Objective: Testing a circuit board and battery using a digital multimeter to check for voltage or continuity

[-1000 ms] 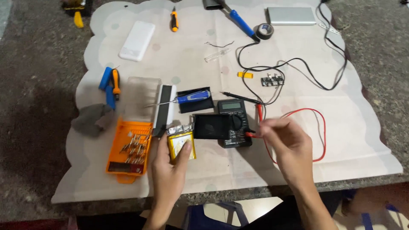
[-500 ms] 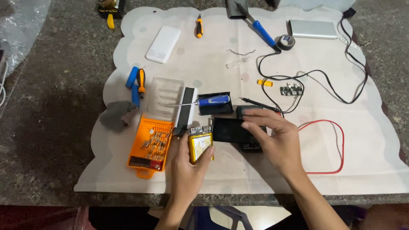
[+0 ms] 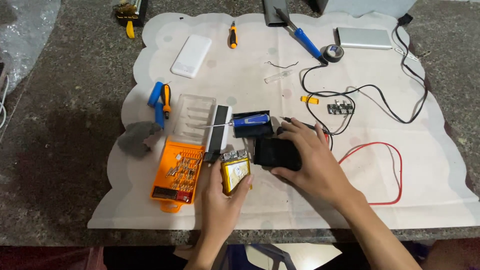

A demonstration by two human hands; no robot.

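Observation:
My left hand (image 3: 220,202) holds a flat yellow battery pack (image 3: 235,172) with a small circuit board at its top edge, just above the white mat (image 3: 260,205). My right hand (image 3: 315,162) lies over a black multimeter (image 3: 276,152), fingers spread across it and thumb at its near edge. The meter's red lead (image 3: 385,175) loops off to the right. A blue-handled screwdriver (image 3: 250,120) rests on a black open case (image 3: 255,129) just behind the meter.
An orange bit box (image 3: 176,175) with a clear lid sits left of my left hand, next to a grey cloth (image 3: 136,137). Farther back lie a white power bank (image 3: 191,55), a soldering iron (image 3: 300,35), a tape roll (image 3: 332,52), a silver power bank (image 3: 363,38) and black cables (image 3: 380,100).
My right hand moved left from the red probe lead onto the multimeter and now covers it. My left hand kept the battery pack. The view shifted right and closer.

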